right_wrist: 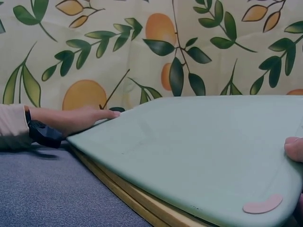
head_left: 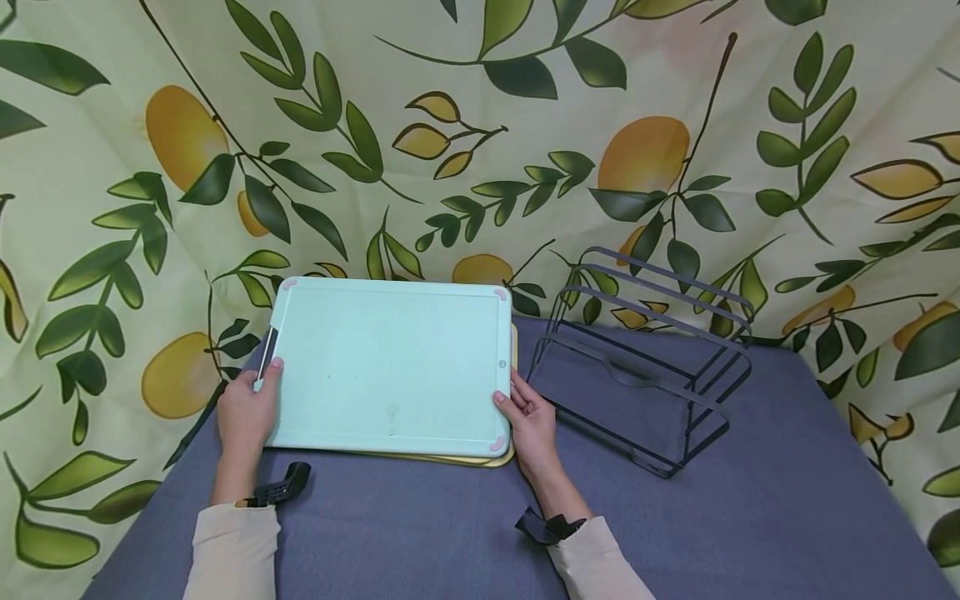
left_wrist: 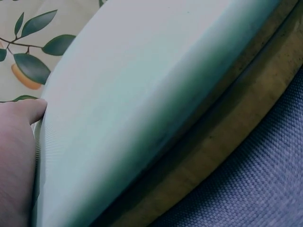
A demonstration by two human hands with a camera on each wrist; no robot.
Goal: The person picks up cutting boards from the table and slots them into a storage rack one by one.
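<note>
A dark wire rack [head_left: 637, 382] was seen at right on blue cloth [head_left: 420, 533]. Fruit-patterned fabric [head_left: 525, 125] was hung at the far side.

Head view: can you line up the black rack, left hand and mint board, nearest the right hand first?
1. Mint board: touching the right hand, on its left.
2. Black rack: close by, to the right.
3. Left hand: across at the board's left edge.

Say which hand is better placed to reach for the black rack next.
Probably the right hand: it holds the mint board by the edge nearest the black rack. The left hand holds the opposite edge, so the board lies between it and the rack.
</note>
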